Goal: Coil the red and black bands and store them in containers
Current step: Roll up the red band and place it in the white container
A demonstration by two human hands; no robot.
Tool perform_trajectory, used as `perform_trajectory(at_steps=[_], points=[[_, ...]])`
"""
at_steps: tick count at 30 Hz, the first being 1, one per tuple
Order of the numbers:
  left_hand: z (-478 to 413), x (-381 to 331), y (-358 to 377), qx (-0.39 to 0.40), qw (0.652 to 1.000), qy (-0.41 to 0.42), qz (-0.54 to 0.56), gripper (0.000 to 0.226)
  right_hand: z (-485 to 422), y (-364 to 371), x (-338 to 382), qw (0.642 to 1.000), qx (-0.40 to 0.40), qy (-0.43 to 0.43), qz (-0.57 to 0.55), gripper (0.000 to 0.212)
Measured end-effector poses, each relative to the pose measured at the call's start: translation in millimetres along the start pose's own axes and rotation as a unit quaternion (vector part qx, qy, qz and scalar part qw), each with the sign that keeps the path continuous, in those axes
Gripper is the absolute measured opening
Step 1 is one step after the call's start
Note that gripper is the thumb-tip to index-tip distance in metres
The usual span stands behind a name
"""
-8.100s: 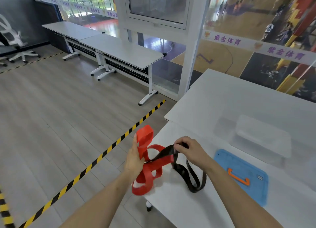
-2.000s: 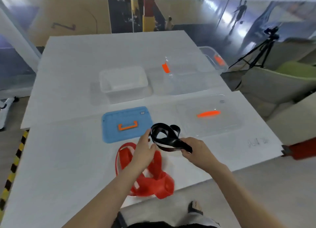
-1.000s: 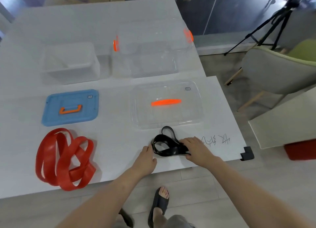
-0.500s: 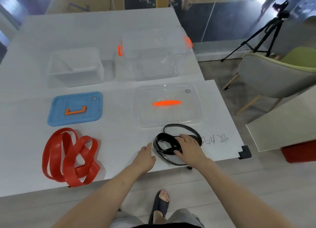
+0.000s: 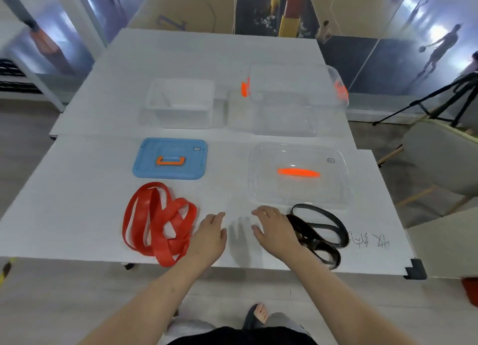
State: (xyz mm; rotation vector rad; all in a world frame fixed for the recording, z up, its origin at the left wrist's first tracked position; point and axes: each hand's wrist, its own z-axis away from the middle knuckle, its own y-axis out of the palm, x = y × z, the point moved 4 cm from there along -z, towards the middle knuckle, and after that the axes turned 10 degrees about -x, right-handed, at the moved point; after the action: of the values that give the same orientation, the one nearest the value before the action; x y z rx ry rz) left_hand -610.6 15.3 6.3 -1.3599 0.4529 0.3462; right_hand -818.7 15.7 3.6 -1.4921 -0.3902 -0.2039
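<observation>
Left hand and right hand loose and empty at lower centre, floppy red rubber band lower left, thin black rubber band lower right, neither coiled yet, probably grab-and-wind next.

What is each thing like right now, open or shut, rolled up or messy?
Red band, loose tangle, not coiled.
Black band, loose loops, not coiled.
Blue lid, off, lying flat.
Clear lid, off, lying flat.
Small box, open, empty.
Big box, open, empty.
Left hand, open, holding nothing.
Right hand, open, holding nothing.
</observation>
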Motion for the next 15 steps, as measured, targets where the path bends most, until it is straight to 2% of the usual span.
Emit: perform_trajectory(at_steps=[6, 10, 15], points=[[-11.6, 84.2, -58.2, -0.022, 0.999, -0.023, 0.024, 0.049, -44.6, 35.1, 95.6, 1.0, -0.005, -0.017, -0.004, 0.043], [-19.9, 143.5, -96.0, -0.033, 0.998, -0.042, 0.021, 0.044, -60.5, 65.8, 155.3, 1.0, 0.019, -0.02, 0.0, 0.043], [-28.4, 209.8, -124.4, -0.008, 0.998, -0.063, 0.017, 0.045, -71.4, 93.9, 202.7, 1.0, 0.021, 0.02, -0.009, 0.038]])
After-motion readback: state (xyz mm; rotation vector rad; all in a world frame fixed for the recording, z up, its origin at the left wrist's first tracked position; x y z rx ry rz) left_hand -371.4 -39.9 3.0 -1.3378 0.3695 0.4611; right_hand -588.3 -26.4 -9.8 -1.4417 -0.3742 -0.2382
